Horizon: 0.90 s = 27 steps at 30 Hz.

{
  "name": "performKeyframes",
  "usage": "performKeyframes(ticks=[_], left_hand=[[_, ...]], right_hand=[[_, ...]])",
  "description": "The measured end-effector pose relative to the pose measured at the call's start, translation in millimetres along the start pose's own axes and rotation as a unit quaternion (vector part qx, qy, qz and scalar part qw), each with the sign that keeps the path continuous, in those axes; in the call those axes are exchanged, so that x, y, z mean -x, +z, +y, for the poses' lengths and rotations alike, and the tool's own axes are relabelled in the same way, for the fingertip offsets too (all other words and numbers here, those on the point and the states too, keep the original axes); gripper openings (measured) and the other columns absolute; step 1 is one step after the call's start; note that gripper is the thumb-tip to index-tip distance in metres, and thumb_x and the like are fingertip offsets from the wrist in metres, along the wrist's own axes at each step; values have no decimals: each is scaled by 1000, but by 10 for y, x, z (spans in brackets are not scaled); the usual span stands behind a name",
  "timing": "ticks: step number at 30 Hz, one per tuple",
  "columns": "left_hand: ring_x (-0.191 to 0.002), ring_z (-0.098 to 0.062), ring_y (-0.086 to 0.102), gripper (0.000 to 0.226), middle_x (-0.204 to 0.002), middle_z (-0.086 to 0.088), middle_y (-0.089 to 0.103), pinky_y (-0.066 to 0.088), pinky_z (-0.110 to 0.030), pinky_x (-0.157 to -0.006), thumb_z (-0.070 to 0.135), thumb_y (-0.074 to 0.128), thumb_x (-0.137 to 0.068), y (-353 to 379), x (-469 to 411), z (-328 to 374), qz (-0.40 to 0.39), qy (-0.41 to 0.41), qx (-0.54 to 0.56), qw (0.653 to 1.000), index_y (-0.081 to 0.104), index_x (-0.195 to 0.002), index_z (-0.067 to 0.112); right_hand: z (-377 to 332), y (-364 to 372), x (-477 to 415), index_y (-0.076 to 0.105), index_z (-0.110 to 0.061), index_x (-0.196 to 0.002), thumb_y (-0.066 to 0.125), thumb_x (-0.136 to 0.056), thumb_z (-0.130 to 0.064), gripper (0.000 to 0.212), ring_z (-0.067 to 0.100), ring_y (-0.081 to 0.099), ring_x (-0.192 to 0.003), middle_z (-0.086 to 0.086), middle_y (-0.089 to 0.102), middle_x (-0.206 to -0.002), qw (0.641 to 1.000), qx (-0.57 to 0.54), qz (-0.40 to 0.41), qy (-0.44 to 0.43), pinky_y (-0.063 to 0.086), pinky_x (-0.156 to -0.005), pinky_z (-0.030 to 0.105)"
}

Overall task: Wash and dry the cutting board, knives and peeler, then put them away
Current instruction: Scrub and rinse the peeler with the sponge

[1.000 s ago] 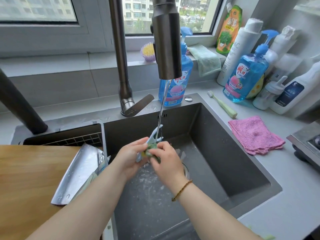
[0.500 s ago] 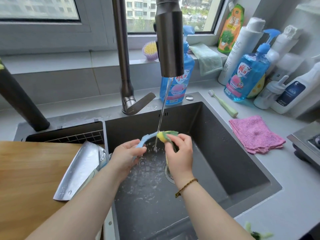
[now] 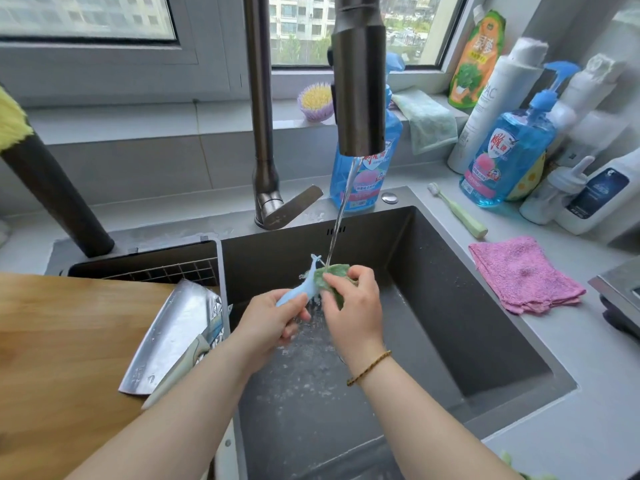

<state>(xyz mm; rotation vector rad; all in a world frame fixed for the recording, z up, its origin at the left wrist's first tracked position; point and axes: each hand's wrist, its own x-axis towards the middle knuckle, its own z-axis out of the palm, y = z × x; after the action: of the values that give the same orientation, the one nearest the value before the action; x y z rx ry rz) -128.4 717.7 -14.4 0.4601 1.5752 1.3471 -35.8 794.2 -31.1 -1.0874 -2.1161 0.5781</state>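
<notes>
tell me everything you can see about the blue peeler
The peeler is pale blue, plastic by the look of it, with a slim handle and a forked head pointing up and away towards the tap. The left hand grips its handle over the sink, while the right hand presses a green sponge against its head. The thin water stream lands right beside it.

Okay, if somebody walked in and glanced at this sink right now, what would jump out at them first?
Probably the two hands over the dark grey sink: the left hand holds a light blue peeler while the right hand rubs it with a green scrub sponge under running water. Next, the big steel cleaver lying on the wooden cutting board at left.
</notes>
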Motion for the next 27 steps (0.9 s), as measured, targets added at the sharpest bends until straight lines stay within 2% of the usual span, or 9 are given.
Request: performKeyframes(ticks=[2,6,8,10,12,16,19,23,27], left_hand=[[-33,-1,32,11,-67,-3,55,24,-11,-32,12,47,-95,-33,-3,-22,-2,-9,3,1000,57,-99,10],[-33,-1,32,10,-65,-3,57,25,-12,-33,11,49,-94,-27,19,-32,-10,2,-19,1000,59,-94,11],[-33,-2,32,10,-62,-2,57,25,-12,-33,9,51,-92,-1,28,-20,-14,14,-37,999,60,-89,12],[-33,-2,33,12,-58,0,57,26,-13,-34,8,51,-92,12,24,-20,-13,27,-64,997,60,-88,14],[-33,-2,34,11,-59,-1,58,27,-13,-35,8,52,-91,4,16,-21,-11,40,-97,994,61,-89,16],[-34,-1,35,11,-61,-1,58,28,-13,-36,9,53,-91,-35,5,-20,-3,47,-109,993,61,-91,16],[-34,-2,34,13,-60,-2,57,28,-13,-36,9,53,-91,8,33,-31,-21,48,-112,992,61,-87,18],[-34,-2,32,12,-61,-2,56,26,-13,-35,8,51,-92,-18,32,-53,-4,26,-60,998,60,-88,16],[-32,0,31,13,-64,-4,51,23,-11,-31,8,47,-94,-80,8,-4,13,3,43,999,58,-87,9]], right_hand=[[42,-10,-8,74,-6,-85,62,-71,-9,18,32,59,-78,16,59,-88,999,3,14,-48,49,-66,33],[83,-65,-171,73,-3,-93,65,-77,-3,17,35,56,-93,20,57,-99,994,-42,92,41,49,-81,36],[44,-55,-192,72,-6,-97,63,-80,-7,20,32,54,-95,18,56,-104,999,-11,47,-9,45,-81,32],[45,-37,-207,68,-10,-108,57,-87,-14,24,25,49,-104,12,52,-114,1000,7,-11,9,42,-85,30],[47,-53,-217,67,-11,-111,54,-90,-16,25,23,46,-108,10,50,-117,999,39,-9,21,41,-86,28],[-7,-55,-155,73,-7,-91,58,-80,-11,19,30,56,-85,15,59,-96,997,45,5,-54,48,-69,34],[84,-89,-221,67,-10,-109,52,-90,-15,25,25,49,-103,11,54,-113,997,76,2,-13,43,-84,32],[24,-109,-168,70,-8,-104,56,-88,-11,22,27,50,-99,13,55,-109,998,45,-27,-34,43,-82,34],[91,-149,-86,74,-6,-88,61,-77,-6,17,33,59,-82,16,61,-92,998,16,57,0,52,-69,38]])
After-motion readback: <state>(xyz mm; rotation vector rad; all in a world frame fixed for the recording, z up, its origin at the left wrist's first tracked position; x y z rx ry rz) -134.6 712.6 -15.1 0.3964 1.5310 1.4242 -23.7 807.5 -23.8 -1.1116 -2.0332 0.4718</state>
